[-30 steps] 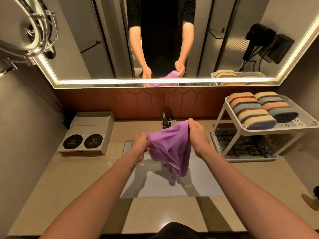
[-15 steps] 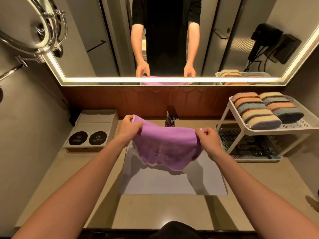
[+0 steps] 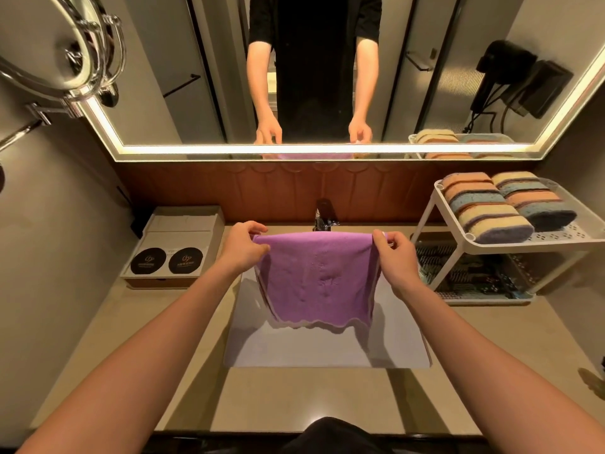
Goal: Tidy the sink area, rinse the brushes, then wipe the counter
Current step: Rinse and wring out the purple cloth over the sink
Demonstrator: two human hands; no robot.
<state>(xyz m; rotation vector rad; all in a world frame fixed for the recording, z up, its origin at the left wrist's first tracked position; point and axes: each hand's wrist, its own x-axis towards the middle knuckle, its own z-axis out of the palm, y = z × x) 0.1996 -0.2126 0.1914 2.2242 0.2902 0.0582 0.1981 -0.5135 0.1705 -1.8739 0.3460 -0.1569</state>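
Note:
A purple cloth (image 3: 316, 276) hangs flat and stretched above the white sink (image 3: 327, 348). My left hand (image 3: 244, 249) pinches its upper left corner and my right hand (image 3: 394, 255) pinches its upper right corner. The cloth's scalloped lower edge hangs free over the basin. The faucet (image 3: 322, 219) stands just behind the cloth's top edge. Several dark brushes (image 3: 465, 273) lie on the lower shelf of the white rack (image 3: 471, 239) at the right. The beige counter (image 3: 294, 398) surrounds the sink.
Two rolled striped towels (image 3: 504, 203) lie on the rack's top shelf. A box with two black round lids (image 3: 167, 260) sits left of the sink. A lit mirror (image 3: 327, 77) covers the wall, a round chrome mirror (image 3: 65, 50) juts out top left, and a hair dryer (image 3: 501, 70) shows reflected.
The cloth went from a bunched bundle between my close hands to a flat, fully spread sheet. My hands moved apart, each holding a top corner.

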